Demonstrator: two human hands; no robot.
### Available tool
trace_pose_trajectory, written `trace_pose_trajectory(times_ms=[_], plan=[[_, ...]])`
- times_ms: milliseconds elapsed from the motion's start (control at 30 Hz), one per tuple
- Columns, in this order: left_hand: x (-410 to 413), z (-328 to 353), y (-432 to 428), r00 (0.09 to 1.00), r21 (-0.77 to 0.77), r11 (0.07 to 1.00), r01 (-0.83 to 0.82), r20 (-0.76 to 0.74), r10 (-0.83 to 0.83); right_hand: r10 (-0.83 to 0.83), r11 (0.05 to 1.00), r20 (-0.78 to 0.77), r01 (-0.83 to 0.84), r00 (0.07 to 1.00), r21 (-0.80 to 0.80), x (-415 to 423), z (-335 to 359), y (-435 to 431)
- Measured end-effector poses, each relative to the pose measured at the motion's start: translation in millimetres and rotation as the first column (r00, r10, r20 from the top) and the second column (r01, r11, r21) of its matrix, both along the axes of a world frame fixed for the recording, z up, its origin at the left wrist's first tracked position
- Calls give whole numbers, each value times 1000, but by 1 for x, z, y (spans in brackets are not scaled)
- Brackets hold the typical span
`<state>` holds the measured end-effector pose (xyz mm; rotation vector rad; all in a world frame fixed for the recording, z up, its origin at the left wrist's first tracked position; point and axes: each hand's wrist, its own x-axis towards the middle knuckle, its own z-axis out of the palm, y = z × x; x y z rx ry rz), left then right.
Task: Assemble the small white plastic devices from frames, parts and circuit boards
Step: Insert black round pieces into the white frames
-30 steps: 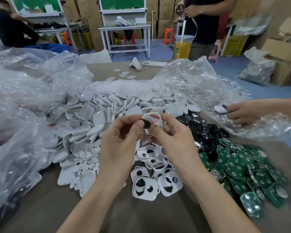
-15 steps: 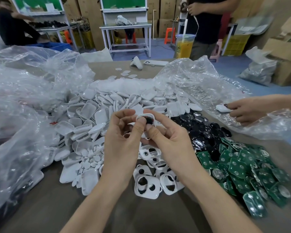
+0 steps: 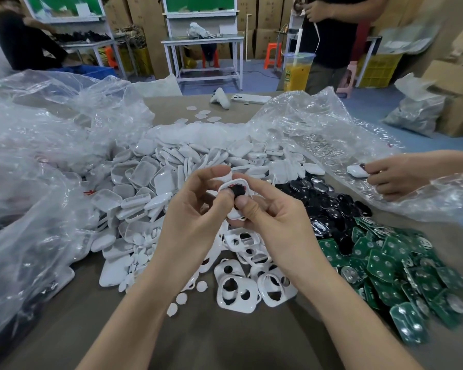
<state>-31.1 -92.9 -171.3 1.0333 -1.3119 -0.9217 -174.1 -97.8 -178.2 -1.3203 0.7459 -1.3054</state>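
1. A brown work table [image 3: 225, 343] carries the whole job, with crumpled clear plastic bags [image 3: 38, 156] heaped along its left and far sides.
2. A mound of white plastic shells [image 3: 150, 177] fills the table's middle-left.
3. Green circuit boards [image 3: 401, 268] lie piled at the right, and touching their far edge is a heap of black round parts [image 3: 329, 198].
4. Loose white frames [image 3: 238, 292] with cut-out holes lie just below the hands.
5. The left hand [image 3: 193, 222] and right hand [image 3: 275, 222] meet above the frames, fingers curled.
6. Both pinch one white frame [image 3: 235, 182], held tilted in the air over the pile.
7. A black part [image 3: 238, 192] sits in that frame, with both thumbs pressed against it.
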Motion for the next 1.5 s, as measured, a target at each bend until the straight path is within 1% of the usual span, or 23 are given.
trace_pose_trajectory(times_ms=[100,200,267,333,400,467,500,567,633,667,733,800,933,1033,1167,1400,1500], plan=[[-8,-2,3,993,-47,994,-100,62,103,11,1000,20,-11,1000,15,0,0,1],[-15,-2,6,986,-60,988,-143,82,148,-22,1000,11,22,1000,3,0,-1,2],[-18,-3,6,983,-48,984,-170,57,172,-90,996,-38,90,995,-7,2,-3,2],[-20,-4,6,973,-34,973,-229,27,230,-240,970,-164,231,957,-71,2,-6,4],[-25,-6,10,973,-25,973,-231,2,231,-410,906,-306,344,859,-248,2,-9,6],[-31,-7,15,986,-7,986,-166,-5,166,-533,819,-373,352,760,-453,2,-13,7],[-33,-7,17,991,5,991,-132,-16,132,-602,760,-381,356,702,-544,3,-15,7],[-34,-7,18,994,35,997,-71,-86,74,-728,620,-329,372,602,-691,3,-16,4],[-32,-6,16,980,69,998,0,-196,14,-785,500,-235,363,573,-786,3,-15,0],[-30,-5,16,968,78,996,40,-250,-19,-796,460,-207,344,569,-819,3,-15,-1],[-27,-4,14,936,74,990,120,-341,-88,-806,416,-191,307,560,-856,2,-16,-4],[-24,-2,13,904,50,982,183,-401,-148,-809,398,-166,317,564,-861,2,-16,-6],[-22,0,12,877,33,968,249,-432,-211,-799,360,-67,385,597,-850,0,-18,-7],[-21,1,12,859,57,959,276,-463,-220,-812,312,-34,383,583,-869,-1,-19,-8],[-21,2,13,848,61,949,309,-471,-245,-822,285,-15,388,570,-877,-1,-19,-8],[-20,3,11,845,77,943,325,-471,-253,-821,321,-48,390,569,-863,-1,-17,-5],[-19,2,10,852,82,943,323,-460,-252,-812,378,-107,376,574,-846,-1,-18,-5]])
